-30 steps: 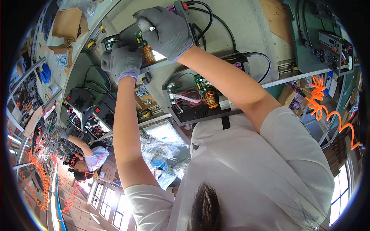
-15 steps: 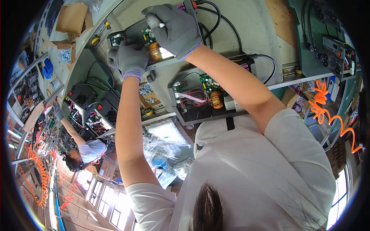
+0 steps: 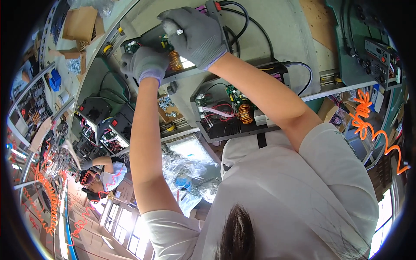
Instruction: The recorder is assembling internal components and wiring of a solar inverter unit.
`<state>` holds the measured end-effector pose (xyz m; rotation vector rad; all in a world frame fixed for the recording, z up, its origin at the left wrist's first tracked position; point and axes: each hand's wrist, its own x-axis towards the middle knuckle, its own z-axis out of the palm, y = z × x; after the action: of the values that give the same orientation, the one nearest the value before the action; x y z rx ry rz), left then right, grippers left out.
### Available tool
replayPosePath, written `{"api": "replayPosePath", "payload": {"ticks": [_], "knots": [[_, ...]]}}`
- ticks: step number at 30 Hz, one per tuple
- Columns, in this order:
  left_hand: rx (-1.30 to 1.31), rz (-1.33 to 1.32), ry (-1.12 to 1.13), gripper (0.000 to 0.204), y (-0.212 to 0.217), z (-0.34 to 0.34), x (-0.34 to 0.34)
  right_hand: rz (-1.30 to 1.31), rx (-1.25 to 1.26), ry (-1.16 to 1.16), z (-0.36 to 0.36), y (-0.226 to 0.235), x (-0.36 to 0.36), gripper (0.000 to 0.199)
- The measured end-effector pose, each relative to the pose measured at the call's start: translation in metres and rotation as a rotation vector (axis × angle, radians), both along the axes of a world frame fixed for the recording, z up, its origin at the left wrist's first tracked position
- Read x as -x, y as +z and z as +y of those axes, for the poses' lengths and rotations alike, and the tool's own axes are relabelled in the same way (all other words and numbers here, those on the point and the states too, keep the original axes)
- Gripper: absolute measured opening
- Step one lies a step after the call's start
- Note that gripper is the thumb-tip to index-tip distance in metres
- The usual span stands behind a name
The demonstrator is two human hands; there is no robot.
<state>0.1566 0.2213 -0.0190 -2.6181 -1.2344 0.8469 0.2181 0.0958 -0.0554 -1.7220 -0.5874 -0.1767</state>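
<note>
Both my hands wear grey knit gloves and work over the farther open electronics chassis (image 3: 201,69). My right hand (image 3: 195,37) is closed, its fingers curled around a small white connector (image 3: 180,31) that shows between them. At the chassis's left end, my left hand (image 3: 145,64) bends over the small green circuit board there; its fingertips are hidden, and I cannot make out what they grip. A copper coil (image 3: 175,60) shows between the two hands. Closer to my body lies a second open chassis (image 3: 212,136) with a copper coil (image 3: 245,113), green boards and loose wires, untouched.
Black cables (image 3: 264,32) run across the bench at right. Further units (image 3: 93,108) stand on the left, near another person (image 3: 115,175). Open cardboard boxes (image 3: 80,26) sit at far left. Below the bench is a bin with clear plastic bags (image 3: 186,167). Orange coiled hose (image 3: 362,115) hangs right.
My right hand has tipped slightly, still closed around the white connector. My left hand has shifted a little right over the board. The other person has drawn their arm in.
</note>
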Motion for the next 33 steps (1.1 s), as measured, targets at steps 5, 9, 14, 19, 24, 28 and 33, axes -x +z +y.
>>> {"api": "replayPosePath", "payload": {"ticks": [5,9,14,19,24,28,33], "knots": [[0.041,-0.006,-0.027,0.034,0.003,-0.004,0.002,0.039,-0.017,0.044,-0.003,-0.005,0.0,0.016],[0.088,0.074,-0.061,0.032,0.016,0.005,-0.005,0.022,0.066,0.084,-0.007,-0.002,0.001,0.021],[-0.085,0.076,-0.131,0.035,0.006,0.011,-0.009,0.009,0.029,0.067,-0.001,-0.002,0.001,0.017],[-0.083,0.012,-0.137,0.033,0.001,0.013,-0.008,-0.033,0.017,0.07,0.001,-0.001,-0.001,0.017],[-0.027,-0.195,-0.117,0.032,0.001,0.01,0.017,-0.043,0.105,0.069,0.004,0.005,0.003,0.019],[0.119,-0.926,-0.045,0.032,0.022,-0.012,0.033,-0.013,0.325,0.179,0.005,0.013,-0.003,0.025],[0.5,-1.446,0.124,0.023,0.038,-0.034,0.048,0.012,0.627,0.379,0.023,0.039,0.004,0.031]]}}
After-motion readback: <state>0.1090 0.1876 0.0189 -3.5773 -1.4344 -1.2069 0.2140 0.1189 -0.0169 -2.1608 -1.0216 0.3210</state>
